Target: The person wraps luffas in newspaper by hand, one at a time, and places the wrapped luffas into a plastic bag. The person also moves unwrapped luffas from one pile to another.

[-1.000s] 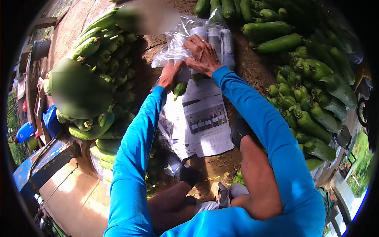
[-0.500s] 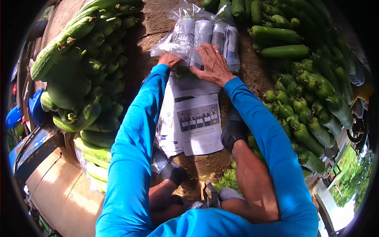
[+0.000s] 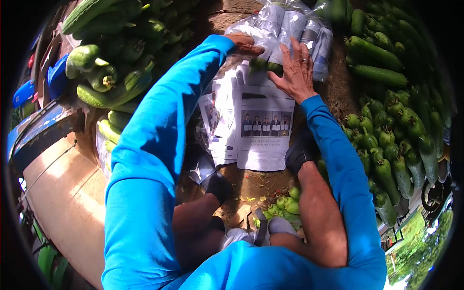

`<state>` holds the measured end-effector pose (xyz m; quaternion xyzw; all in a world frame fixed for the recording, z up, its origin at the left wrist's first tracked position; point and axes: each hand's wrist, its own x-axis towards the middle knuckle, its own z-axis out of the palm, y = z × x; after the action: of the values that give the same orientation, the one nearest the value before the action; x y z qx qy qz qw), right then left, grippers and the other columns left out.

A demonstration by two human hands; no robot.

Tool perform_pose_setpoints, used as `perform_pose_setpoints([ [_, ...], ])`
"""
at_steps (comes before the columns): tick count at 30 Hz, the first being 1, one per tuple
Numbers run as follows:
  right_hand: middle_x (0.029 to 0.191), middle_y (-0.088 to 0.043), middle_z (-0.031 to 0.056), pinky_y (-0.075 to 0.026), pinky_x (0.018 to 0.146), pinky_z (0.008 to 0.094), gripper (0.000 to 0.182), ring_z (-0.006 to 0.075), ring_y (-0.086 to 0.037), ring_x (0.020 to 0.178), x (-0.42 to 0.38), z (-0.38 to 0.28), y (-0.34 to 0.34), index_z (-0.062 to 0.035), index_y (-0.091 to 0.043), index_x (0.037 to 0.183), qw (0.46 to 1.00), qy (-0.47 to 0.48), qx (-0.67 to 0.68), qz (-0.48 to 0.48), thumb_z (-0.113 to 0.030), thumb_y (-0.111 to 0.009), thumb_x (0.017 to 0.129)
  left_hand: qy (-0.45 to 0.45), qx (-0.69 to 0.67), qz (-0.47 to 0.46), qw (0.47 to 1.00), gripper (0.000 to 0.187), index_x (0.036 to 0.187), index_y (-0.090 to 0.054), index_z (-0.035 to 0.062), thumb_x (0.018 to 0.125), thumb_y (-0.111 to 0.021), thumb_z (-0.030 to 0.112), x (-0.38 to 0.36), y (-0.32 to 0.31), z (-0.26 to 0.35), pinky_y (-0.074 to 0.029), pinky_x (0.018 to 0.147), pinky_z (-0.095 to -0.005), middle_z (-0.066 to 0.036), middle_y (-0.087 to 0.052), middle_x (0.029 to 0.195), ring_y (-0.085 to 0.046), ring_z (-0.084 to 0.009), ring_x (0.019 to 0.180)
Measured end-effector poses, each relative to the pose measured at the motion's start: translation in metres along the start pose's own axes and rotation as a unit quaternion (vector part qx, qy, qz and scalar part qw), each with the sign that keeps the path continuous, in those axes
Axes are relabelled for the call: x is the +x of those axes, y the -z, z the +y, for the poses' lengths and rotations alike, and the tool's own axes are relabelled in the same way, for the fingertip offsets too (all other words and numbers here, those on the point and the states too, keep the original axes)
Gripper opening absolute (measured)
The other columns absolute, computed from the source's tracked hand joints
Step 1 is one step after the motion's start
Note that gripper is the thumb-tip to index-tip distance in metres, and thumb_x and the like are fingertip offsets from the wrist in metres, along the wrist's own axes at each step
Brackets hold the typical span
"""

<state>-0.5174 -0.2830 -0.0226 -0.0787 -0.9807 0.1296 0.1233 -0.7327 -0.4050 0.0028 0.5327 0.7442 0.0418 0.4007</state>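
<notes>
A clear plastic bag (image 3: 244, 24) lies ahead of me, holding several long green vegetables, probably cucumbers or gourds, rolled in newspaper (image 3: 292, 26). Green ends (image 3: 275, 69) stick out at its near side. My left hand (image 3: 245, 44) is at the bag's left edge, fingers bent over the plastic and appearing to grip it; the fingertips are partly hidden. Spread over the near right part of the bag, my right hand (image 3: 297, 72) rests with fingers apart and thumb pointing left. Just below both hands lies a stack of newspaper sheets (image 3: 266, 145) with a printed group photo.
Large green gourds (image 3: 116, 92) are heaped on the left. More long ones (image 3: 374, 53) and a pile with stem ends toward me (image 3: 386, 140) fill the right. Small green vegetables (image 3: 285, 207) lie between my legs. A blue-edged board (image 3: 46, 130) stands at left.
The view has shifted, so the bag and papers appear farther right. My left hand has moved inward over the bag's edge. My right hand's fingers have spread wider.
</notes>
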Motion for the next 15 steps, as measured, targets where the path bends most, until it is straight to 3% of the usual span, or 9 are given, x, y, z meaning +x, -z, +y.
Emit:
perform_pose_setpoints([
  [2, 0.15, -0.028, 0.0145, -0.032, 0.105, 0.0549, 0.078, 0.0386, -0.025, 0.136, 0.0, -0.024, 0.024, -0.0045, -0.048, 0.134, 0.999, 0.008, 0.019, 0.049, -0.036, -0.08, 0.071, 0.009, 0.057, 0.001, 0.998, 0.06, 0.114, -0.063, 0.0038, 0.097, -0.047, 0.059, -0.041, 0.002, 0.005, -0.051, 0.083, -0.0445, -0.023, -0.065, 0.104, -0.064, -0.0387, 0.096],
  [4, 0.146, -0.033, 0.0159, -0.034, 0.104, 0.0515, 0.075, 0.0374, -0.031, 0.132, -0.007, -0.059, 0.047, -0.0044, -0.049, 0.132, 0.998, 0.038, 0.023, 0.038, -0.033, -0.08, 0.07, -0.023, 0.013, 0.043, 0.999, 0.053, 0.119, -0.061, 0.0027, 0.097, -0.056, 0.051, -0.111, 0.017, 0.027, -0.05, 0.089, -0.0443, -0.022, -0.066, 0.108, -0.065, -0.0382, 0.098],
  [5, 0.141, -0.037, 0.0162, -0.036, 0.101, 0.049, 0.072, 0.0358, -0.037, 0.127, -0.017, -0.072, 0.051, -0.0039, -0.05, 0.131, 0.996, 0.07, 0.054, -0.02, -0.031, -0.079, 0.071, -0.014, -0.002, 0.055, 0.998, 0.053, 0.123, -0.061, 0.0028, 0.097, -0.056, 0.049, -0.148, 0.022, 0.037, -0.052, 0.088, -0.0415, -0.02, -0.067, 0.109, -0.066, -0.0364, 0.097],
  [7, 0.126, -0.049, 0.0166, -0.041, 0.089, 0.0433, 0.065, 0.0318, -0.051, 0.112, -0.057, -0.096, 0.046, -0.0026, -0.052, 0.128, 0.971, 0.146, 0.082, -0.171, -0.031, -0.073, 0.074, -0.006, -0.167, 0.008, 0.986, 0.049, 0.121, -0.062, -0.0008, 0.1, -0.056, 0.043, -0.229, 0.055, 0.062, -0.052, 0.088, -0.036, -0.017, -0.068, 0.108, -0.065, -0.0257, 0.096],
  [9, 0.126, -0.049, 0.0184, -0.043, 0.08, 0.0452, 0.067, 0.0323, -0.052, 0.11, -0.104, -0.103, 0.047, 0.0006, -0.05, 0.128, 0.903, 0.232, 0.074, -0.354, -0.039, -0.069, 0.077, 0.013, -0.231, 0.142, 0.962, 0.041, 0.121, -0.064, 0.001, 0.102, -0.054, 0.036, -0.312, 0.067, 0.064, -0.052, 0.086, -0.0296, -0.01, -0.069, 0.107, -0.065, -0.0168, 0.091],
  [10, 0.134, -0.045, 0.022, -0.044, 0.08, 0.0471, 0.075, 0.0352, -0.05, 0.113, -0.131, -0.098, 0.042, 0.0025, -0.047, 0.132, 0.887, 0.257, 0.088, -0.374, -0.041, -0.071, 0.076, 0.026, -0.243, 0.232, 0.941, 0.039, 0.121, -0.064, 0.0021, 0.103, -0.053, 0.034, -0.354, 0.07, 0.061, -0.052, 0.085, -0.0281, -0.007, -0.07, 0.107, -0.065, -0.0147, 0.089],
  [11, 0.145, -0.036, 0.0261, -0.043, 0.087, 0.052, 0.085, 0.0396, -0.046, 0.119, -0.155, -0.089, 0.036, 0.0037, -0.042, 0.138, 0.867, 0.266, 0.086, -0.413, -0.046, -0.073, 0.075, 0.078, -0.253, 0.32, 0.91, 0.037, 0.121, -0.065, 0.0028, 0.104, -0.051, 0.033, -0.399, 0.07, 0.056, -0.051, 0.086, -0.0272, -0.006, -0.069, 0.106, -0.064, -0.0131, 0.09],
  [12, 0.153, -0.026, 0.0269, -0.036, 0.107, 0.0541, 0.091, 0.0454, -0.037, 0.134, -0.153, -0.102, 0.05, 0.0061, -0.039, 0.141, 0.835, 0.219, 0.019, -0.504, -0.051, -0.072, 0.077, 0.124, -0.261, 0.403, 0.868, 0.037, 0.121, -0.065, 0.0035, 0.105, -0.05, 0.032, -0.445, 0.065, 0.051, -0.051, 0.087, -0.0263, -0.005, -0.069, 0.106, -0.064, -0.0115, 0.092],
  [15, 0.157, -0.019, 0.0279, -0.031, 0.111, 0.0579, 0.096, 0.0483, -0.031, 0.138, -0.159, -0.102, 0.028, 0.0088, -0.038, 0.141, 0.833, 0.253, -0.005, -0.491, -0.055, -0.071, 0.078, 0.189, -0.326, 0.581, 0.721, 0.04, 0.121, -0.065, 0.0027, 0.104, -0.048, 0.034, -0.556, 0.014, 0.034, -0.051, 0.083, -0.0264, -0.005, -0.068, 0.104, -0.063, -0.0113, 0.091],
])
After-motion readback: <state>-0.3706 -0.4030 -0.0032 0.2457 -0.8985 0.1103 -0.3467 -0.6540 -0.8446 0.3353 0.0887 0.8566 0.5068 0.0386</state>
